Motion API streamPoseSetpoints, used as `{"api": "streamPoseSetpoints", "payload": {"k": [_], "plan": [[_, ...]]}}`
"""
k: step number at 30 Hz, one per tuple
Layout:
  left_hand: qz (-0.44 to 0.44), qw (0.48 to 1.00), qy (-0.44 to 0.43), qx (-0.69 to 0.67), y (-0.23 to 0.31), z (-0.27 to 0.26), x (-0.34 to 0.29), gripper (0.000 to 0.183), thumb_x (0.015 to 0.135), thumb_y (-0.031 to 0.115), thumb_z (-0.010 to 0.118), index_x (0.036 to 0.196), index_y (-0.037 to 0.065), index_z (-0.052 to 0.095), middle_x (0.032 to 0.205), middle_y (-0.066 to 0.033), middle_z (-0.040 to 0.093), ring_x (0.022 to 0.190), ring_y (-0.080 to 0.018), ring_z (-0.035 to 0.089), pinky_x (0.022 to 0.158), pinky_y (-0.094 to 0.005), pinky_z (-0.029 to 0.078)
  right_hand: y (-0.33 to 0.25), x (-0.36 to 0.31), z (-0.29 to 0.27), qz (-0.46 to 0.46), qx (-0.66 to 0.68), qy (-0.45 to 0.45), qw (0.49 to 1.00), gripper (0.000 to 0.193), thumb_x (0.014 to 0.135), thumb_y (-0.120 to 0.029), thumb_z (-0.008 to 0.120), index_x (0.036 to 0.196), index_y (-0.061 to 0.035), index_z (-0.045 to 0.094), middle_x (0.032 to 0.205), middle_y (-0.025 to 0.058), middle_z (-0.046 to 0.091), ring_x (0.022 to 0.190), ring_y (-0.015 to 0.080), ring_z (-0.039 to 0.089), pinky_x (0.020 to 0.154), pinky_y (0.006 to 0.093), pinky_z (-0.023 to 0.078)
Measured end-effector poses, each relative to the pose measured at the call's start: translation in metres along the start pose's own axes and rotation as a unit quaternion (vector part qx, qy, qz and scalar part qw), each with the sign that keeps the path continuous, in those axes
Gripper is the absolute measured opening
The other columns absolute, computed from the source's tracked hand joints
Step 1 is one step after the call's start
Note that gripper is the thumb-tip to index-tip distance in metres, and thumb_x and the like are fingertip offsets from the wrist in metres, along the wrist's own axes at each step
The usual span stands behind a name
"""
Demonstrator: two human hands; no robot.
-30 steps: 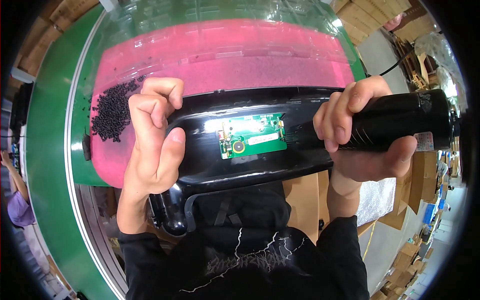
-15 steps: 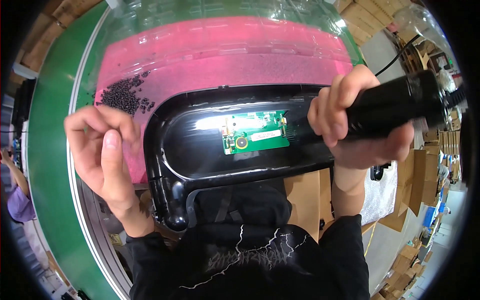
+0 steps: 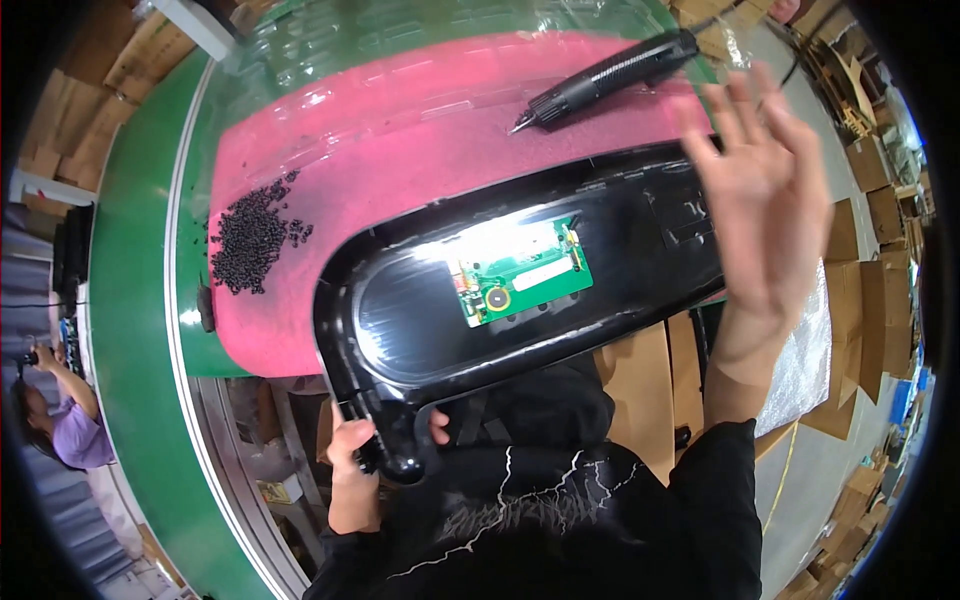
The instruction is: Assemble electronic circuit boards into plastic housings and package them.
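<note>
A long, glossy black plastic housing (image 3: 640,215) lies at a slant over the near edge of the pink mat (image 3: 400,165). A green circuit board (image 3: 545,290) sits in its recessed middle. My left hand (image 3: 352,447) grips the rounded lower-left end of the housing, with the thumb on top and fingertips showing past its inner side. My right hand (image 3: 765,200), somewhat blurred, is raised open with fingers spread over the right end, empty; contact cannot be told. Beyond the housing, a black electric screwdriver (image 3: 610,80) rests with its tip toward the left.
Small black screws (image 3: 250,240) are heaped at the mat's left side. Clear plastic trays (image 3: 420,75) lie along the far side. An open cardboard box (image 3: 640,390) and silvery wrap (image 3: 802,355) are at the right. Another person in a purple top (image 3: 82,435) is at far left.
My right hand has let go of the screwdriver, which now lies on the far part of the mat. My left hand has come down onto the housing's end, and the housing sits more tilted.
</note>
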State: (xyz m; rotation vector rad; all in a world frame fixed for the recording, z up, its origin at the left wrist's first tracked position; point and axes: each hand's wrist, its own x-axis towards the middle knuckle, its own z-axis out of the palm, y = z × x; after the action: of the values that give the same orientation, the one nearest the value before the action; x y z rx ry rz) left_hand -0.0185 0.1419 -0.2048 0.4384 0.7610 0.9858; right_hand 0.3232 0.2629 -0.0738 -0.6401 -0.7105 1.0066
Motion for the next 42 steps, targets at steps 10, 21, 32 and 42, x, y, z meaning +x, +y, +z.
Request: {"api": "streamPoseSetpoints", "payload": {"k": [10, 21, 32, 42], "plan": [[0.396, 0.905, -0.136, -0.071, 0.114, -0.042, -0.047, 0.070, 0.082, 0.033, 0.061, 0.124, -0.018, 0.038, 0.099, -0.0160, 0.061, 0.080, -0.0182, 0.063, 0.068, -0.0271, 0.052, -0.139, -0.050, -0.210, -0.248, -0.183, 0.176, 0.935, 0.008, 0.092, -0.006, 0.050, 0.092, 0.0002, 0.055, 0.083, 0.0070, 0.056, 0.077, 0.0157, 0.050, 0.081, 0.0344, 0.043], [0.532, 0.818, 0.084, -0.203, 0.197, -0.139, -0.098, 0.065, 0.077, 0.016, 0.053, 0.135, -0.010, 0.038, 0.140, -0.0221, 0.044, 0.129, -0.0358, 0.043, 0.107, -0.0461, 0.038, 0.047, -0.226, -0.476, 0.137, -0.500, 0.349, 0.780, 0.024, 0.093, -0.017, 0.050, 0.109, 0.0005, 0.051, 0.092, 0.0168, 0.063, 0.083, 0.0264, 0.062, 0.072, 0.0382, 0.050], [0.466, 0.867, 0.177, -0.010, 0.148, -0.093, -0.049, 0.038, 0.080, 0.013, 0.060, 0.114, -0.003, 0.055, 0.125, -0.0204, 0.054, 0.113, -0.0322, 0.054, 0.089, -0.0477, 0.049, 0.141, -0.324, -0.500, 0.598, -0.577, 0.186, 0.523, 0.103, 0.067, -0.046, 0.078, 0.146, -0.0066, 0.023, 0.151, 0.0227, 0.018, 0.140, 0.0394, 0.018, 0.109, 0.0489, 0.032], [-0.235, 0.780, -0.108, 0.570, -0.021, -0.115, 0.116, 0.037, 0.095, 0.028, 0.051, 0.117, -0.001, 0.058, 0.100, -0.0082, 0.066, 0.089, -0.0187, 0.064, 0.074, -0.0294, 0.052, 0.108, -0.358, -0.509, 0.587, -0.557, 0.324, 0.489, 0.114, 0.066, -0.040, 0.078, 0.150, -0.0113, 0.007, 0.156, 0.0170, 0.013, 0.143, 0.0405, 0.011, 0.113, 0.0536, 0.020]]}}
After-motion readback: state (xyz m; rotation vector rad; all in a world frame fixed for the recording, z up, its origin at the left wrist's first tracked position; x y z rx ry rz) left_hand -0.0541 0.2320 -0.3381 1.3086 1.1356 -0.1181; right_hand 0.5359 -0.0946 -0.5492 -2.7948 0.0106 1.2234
